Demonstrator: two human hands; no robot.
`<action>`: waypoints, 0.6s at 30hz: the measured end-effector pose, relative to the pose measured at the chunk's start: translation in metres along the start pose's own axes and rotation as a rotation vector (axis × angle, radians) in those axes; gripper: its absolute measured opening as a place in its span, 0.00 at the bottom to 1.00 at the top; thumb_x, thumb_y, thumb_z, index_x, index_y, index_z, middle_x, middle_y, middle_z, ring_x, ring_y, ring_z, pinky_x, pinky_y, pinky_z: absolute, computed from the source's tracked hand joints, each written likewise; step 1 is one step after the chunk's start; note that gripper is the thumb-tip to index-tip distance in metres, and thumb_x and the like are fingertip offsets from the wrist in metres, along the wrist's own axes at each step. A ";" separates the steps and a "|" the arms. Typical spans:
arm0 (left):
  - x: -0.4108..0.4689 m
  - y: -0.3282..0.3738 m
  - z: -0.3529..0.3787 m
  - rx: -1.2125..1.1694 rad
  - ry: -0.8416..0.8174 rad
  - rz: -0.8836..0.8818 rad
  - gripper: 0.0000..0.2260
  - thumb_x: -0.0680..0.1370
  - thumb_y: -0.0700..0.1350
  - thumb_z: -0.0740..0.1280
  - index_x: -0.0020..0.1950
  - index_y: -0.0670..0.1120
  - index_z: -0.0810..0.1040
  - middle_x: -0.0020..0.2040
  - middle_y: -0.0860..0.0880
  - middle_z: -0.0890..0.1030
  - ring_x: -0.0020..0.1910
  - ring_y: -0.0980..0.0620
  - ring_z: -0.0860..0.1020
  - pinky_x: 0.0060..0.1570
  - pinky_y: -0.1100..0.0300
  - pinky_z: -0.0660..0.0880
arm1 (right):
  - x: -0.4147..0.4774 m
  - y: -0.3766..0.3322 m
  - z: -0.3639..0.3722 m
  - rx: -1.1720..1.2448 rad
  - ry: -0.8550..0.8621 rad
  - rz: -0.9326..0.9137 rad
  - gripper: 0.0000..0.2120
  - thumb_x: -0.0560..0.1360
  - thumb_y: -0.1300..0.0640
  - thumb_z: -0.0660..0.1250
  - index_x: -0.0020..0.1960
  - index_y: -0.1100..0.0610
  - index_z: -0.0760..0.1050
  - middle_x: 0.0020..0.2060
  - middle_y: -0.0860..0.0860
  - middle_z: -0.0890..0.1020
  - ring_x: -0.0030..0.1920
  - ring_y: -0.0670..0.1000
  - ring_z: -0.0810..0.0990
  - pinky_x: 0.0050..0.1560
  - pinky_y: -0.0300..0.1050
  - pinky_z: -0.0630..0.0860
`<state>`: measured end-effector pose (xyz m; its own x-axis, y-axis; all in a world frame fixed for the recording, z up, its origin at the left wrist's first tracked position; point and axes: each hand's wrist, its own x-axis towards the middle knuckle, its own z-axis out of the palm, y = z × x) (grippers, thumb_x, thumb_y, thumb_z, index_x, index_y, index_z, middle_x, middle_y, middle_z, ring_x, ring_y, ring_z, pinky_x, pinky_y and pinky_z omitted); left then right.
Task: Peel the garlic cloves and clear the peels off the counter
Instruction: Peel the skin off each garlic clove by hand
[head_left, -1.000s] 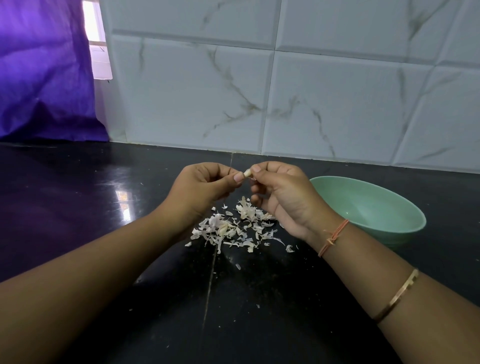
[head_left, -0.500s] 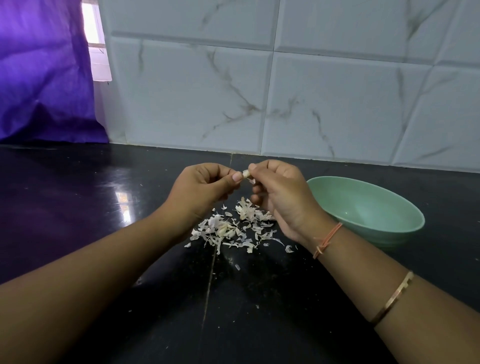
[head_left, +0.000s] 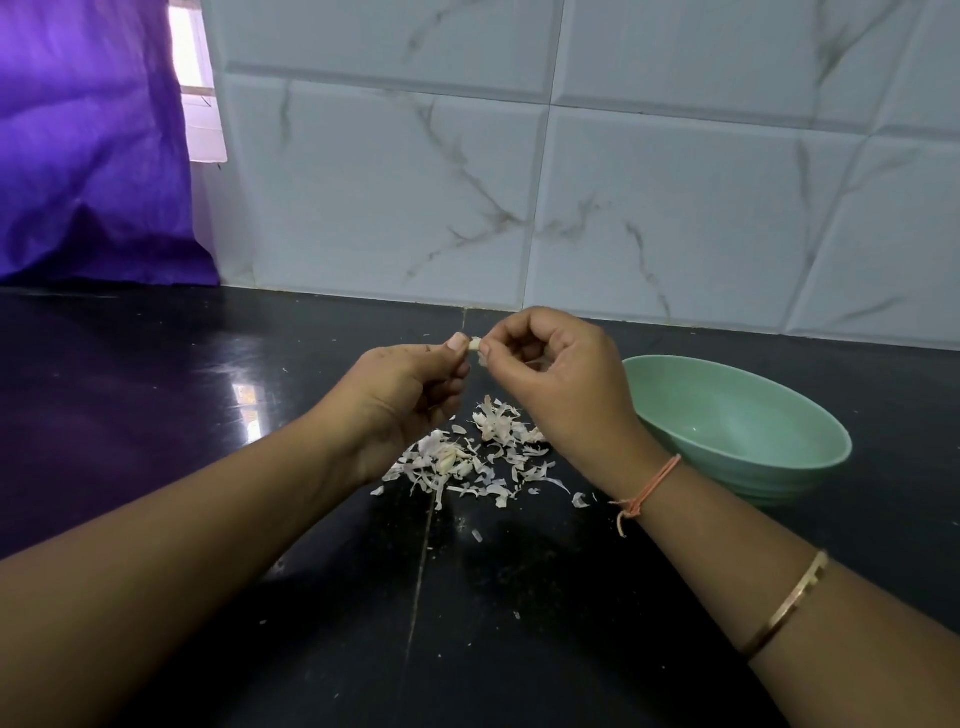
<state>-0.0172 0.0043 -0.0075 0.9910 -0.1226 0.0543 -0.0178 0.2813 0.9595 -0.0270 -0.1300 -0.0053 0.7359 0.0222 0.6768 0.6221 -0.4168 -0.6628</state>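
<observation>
Above the counter: I am seeing both hands meeting in the air over the dark counter (head_left: 156, 415), a little nearer than the tiled wall (head_left: 623, 208).
Left hand: my left hand (head_left: 400, 395) is curling into a loose fist, its thumb and forefinger pinching the left end of the garlic clove (head_left: 475, 343).
Right hand: my right hand (head_left: 561, 384) is closing narrowly, its thumb and forefinger tips pressing on the right end of the same clove; the other fingers are folding in toward the palm.
Clove: it is showing only as a small pale nub between the two sets of fingertips, held clear of the counter; I cannot tell how much skin is left on it.
Peels: a loose heap of pale peels (head_left: 478, 457) is lying on the counter just below and between the wrists, with a few stray flakes sitting nearer to me.
Bowl: a green bowl (head_left: 779, 415) is resting on the counter to the right of the peels, just beside the right wrist; what I can see of its inside is looking bare.
Wrist: a thin orange thread (head_left: 649, 488) and a gold bangle (head_left: 784, 608) are circling the right forearm.
Far left: a purple curtain (head_left: 88, 140) is hanging down to the counter's back edge.
</observation>
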 end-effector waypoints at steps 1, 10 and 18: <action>0.000 0.001 0.000 -0.015 -0.038 0.014 0.09 0.75 0.43 0.65 0.36 0.42 0.75 0.28 0.52 0.75 0.26 0.60 0.72 0.30 0.70 0.73 | 0.001 -0.002 -0.001 0.102 -0.022 0.080 0.06 0.73 0.63 0.68 0.37 0.58 0.77 0.30 0.50 0.78 0.31 0.45 0.74 0.35 0.38 0.74; -0.004 0.002 -0.001 -0.041 -0.264 0.112 0.08 0.68 0.45 0.66 0.31 0.45 0.82 0.30 0.51 0.77 0.30 0.60 0.74 0.34 0.69 0.75 | 0.003 -0.008 -0.004 0.918 -0.222 0.637 0.09 0.76 0.65 0.59 0.37 0.61 0.74 0.31 0.53 0.72 0.31 0.45 0.69 0.29 0.36 0.72; -0.001 -0.002 -0.002 -0.006 -0.169 0.119 0.05 0.73 0.43 0.65 0.39 0.43 0.77 0.32 0.52 0.77 0.31 0.60 0.73 0.35 0.69 0.74 | 0.004 -0.007 -0.006 0.834 -0.159 0.581 0.06 0.76 0.65 0.63 0.41 0.62 0.76 0.29 0.50 0.74 0.29 0.44 0.72 0.29 0.35 0.72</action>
<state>-0.0176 0.0060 -0.0099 0.9455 -0.2460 0.2135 -0.1322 0.3093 0.9417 -0.0301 -0.1326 0.0033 0.9717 0.1635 0.1707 0.1022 0.3606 -0.9271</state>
